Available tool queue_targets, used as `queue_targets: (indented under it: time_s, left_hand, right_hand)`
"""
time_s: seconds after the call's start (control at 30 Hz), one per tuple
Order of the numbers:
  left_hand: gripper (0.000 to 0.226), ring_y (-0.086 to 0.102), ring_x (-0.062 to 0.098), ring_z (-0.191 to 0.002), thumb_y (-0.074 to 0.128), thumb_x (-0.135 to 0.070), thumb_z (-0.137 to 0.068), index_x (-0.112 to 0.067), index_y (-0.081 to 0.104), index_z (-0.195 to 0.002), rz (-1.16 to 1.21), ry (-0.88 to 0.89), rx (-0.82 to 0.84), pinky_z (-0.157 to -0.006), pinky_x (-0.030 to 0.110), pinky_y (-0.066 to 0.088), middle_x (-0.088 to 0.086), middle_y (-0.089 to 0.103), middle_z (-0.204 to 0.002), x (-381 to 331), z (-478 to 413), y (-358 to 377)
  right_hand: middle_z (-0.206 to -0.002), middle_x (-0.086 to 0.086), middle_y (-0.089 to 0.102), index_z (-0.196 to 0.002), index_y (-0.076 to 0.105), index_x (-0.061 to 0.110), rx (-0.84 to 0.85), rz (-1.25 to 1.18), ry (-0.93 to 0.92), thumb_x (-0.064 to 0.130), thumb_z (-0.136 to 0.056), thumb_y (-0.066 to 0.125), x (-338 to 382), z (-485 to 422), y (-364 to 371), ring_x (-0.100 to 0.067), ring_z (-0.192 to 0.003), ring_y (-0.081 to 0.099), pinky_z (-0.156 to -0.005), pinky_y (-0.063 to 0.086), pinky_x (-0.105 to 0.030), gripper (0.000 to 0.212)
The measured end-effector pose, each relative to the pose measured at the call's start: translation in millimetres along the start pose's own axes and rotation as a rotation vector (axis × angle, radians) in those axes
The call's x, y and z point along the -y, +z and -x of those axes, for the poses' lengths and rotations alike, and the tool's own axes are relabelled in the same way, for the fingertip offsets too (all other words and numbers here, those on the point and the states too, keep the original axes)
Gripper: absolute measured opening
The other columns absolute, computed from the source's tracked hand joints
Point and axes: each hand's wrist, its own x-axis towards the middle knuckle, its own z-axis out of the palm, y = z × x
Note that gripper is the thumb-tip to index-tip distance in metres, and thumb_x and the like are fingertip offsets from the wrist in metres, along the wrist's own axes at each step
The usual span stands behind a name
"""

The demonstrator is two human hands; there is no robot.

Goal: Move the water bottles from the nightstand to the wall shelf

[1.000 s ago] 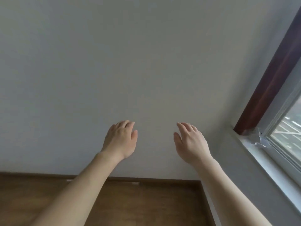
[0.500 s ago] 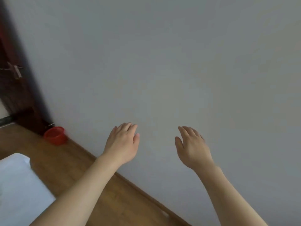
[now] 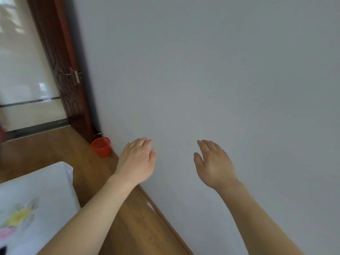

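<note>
Swinging left since a moment ago, my view now takes in more of the dark wooden door (image 3: 62,74) and the red bucket (image 3: 101,146). My left hand (image 3: 137,161) and right hand (image 3: 214,165) hover open and empty, fingers loosely together, before the bare grey wall (image 3: 220,70). Wood floor (image 3: 128,218) runs along the skirting, the white bed corner (image 3: 36,199) at lower left. No water bottles show.

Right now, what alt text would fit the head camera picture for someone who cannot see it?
Two bare, empty hands, left hand and right hand, reach toward a plain grey wall. A red bucket sits on the wooden floor by a dark door; no bottles show.
</note>
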Motion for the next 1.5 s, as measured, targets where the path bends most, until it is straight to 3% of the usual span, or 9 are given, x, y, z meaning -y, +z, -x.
queue_targets:
  time_s: [0.2,0.33,0.4,0.5,0.73,0.83,0.97,1.13,1.5]
  left_hand:
    - [0.043,0.055,0.026,-0.117,0.031,-0.031,-0.100,-0.010,0.057,-0.128,-0.029,-0.140,-0.061,-0.102,0.042,0.043,0.008,0.061,-0.126,26,-57,14]
    - [0.038,0.052,0.020,-0.126,0.038,-0.033,-0.104,-0.018,0.055,-0.134,-0.044,-0.305,-0.116,-0.108,0.035,0.038,0.001,0.057,-0.137,42,-87,16]
    - [0.044,0.044,0.019,-0.137,0.036,-0.038,-0.105,-0.022,0.048,-0.143,-0.051,-0.400,-0.114,-0.116,0.035,0.028,-0.001,0.048,-0.149,57,-98,16]
    - [0.049,0.030,0.018,-0.146,0.029,-0.043,-0.104,-0.026,0.037,-0.150,-0.073,-0.539,-0.086,-0.120,0.036,0.016,-0.004,0.035,-0.158,85,-108,10]
    - [0.050,0.022,0.017,-0.149,0.028,-0.044,-0.105,-0.028,0.032,-0.152,-0.101,-0.731,-0.111,-0.122,0.038,0.011,-0.006,0.028,-0.161,188,-122,-7]
    - [0.052,0.021,0.017,-0.150,0.026,-0.047,-0.104,-0.029,0.030,-0.152,-0.102,-0.785,-0.103,-0.124,0.042,0.015,-0.007,0.026,-0.161,242,-136,-12]
    - [0.052,0.021,0.017,-0.150,0.025,-0.049,-0.103,-0.031,0.031,-0.152,-0.126,-0.804,-0.089,-0.123,0.043,0.017,-0.008,0.026,-0.161,309,-164,-18]
    - [0.052,0.023,0.018,-0.149,0.027,-0.049,-0.103,-0.031,0.032,-0.151,-0.138,-0.814,-0.075,-0.123,0.043,0.018,-0.008,0.028,-0.161,381,-207,-21]
    - [0.050,0.032,0.018,-0.145,0.026,-0.049,-0.102,-0.030,0.038,-0.147,-0.199,-0.926,-0.138,-0.120,0.046,0.026,-0.007,0.036,-0.157,524,-319,-17]
  right_hand:
    - [-0.142,-0.008,0.052,-0.143,0.045,0.006,0.041,-0.056,-0.165,0.033,-0.099,0.034,-1,-96,38,-0.027,-0.134,0.042,-0.112,0.030,-0.038,0.053]
    - [-0.148,-0.005,0.045,-0.147,0.040,0.009,0.093,-0.094,-0.278,0.032,-0.102,0.035,6,-160,59,-0.023,-0.139,0.037,-0.115,0.024,-0.035,0.051]
    - [-0.150,-0.005,0.044,-0.148,0.038,0.010,0.119,-0.120,-0.337,0.032,-0.102,0.036,17,-187,73,-0.022,-0.140,0.036,-0.116,0.024,-0.034,0.051]
    - [-0.150,-0.004,0.044,-0.149,0.037,0.011,0.158,-0.163,-0.408,0.033,-0.103,0.034,45,-223,94,-0.021,-0.140,0.036,-0.116,0.024,-0.033,0.051]
    - [-0.147,-0.002,0.047,-0.145,0.041,0.016,0.187,-0.203,-0.562,0.035,-0.103,0.033,149,-302,139,-0.021,-0.135,0.042,-0.114,0.029,-0.032,0.047]
    - [-0.154,0.000,0.038,-0.151,0.033,0.019,0.228,-0.215,-0.589,0.038,-0.103,0.030,199,-337,161,-0.019,-0.143,0.034,-0.120,0.024,-0.035,0.052]
    - [-0.156,0.001,0.035,-0.152,0.032,0.019,0.233,-0.214,-0.621,0.051,-0.093,0.011,255,-383,185,-0.019,-0.145,0.030,-0.120,0.024,-0.038,0.070]
    - [-0.158,0.000,0.033,-0.153,0.030,0.018,0.250,-0.221,-0.617,0.039,-0.103,0.030,297,-449,222,-0.020,-0.146,0.027,-0.121,0.022,-0.039,0.054]
    - [-0.155,0.003,0.037,-0.151,0.034,0.023,0.218,-0.294,-0.716,0.041,-0.102,0.032,402,-629,316,-0.018,-0.144,0.032,-0.119,0.027,-0.040,0.052]
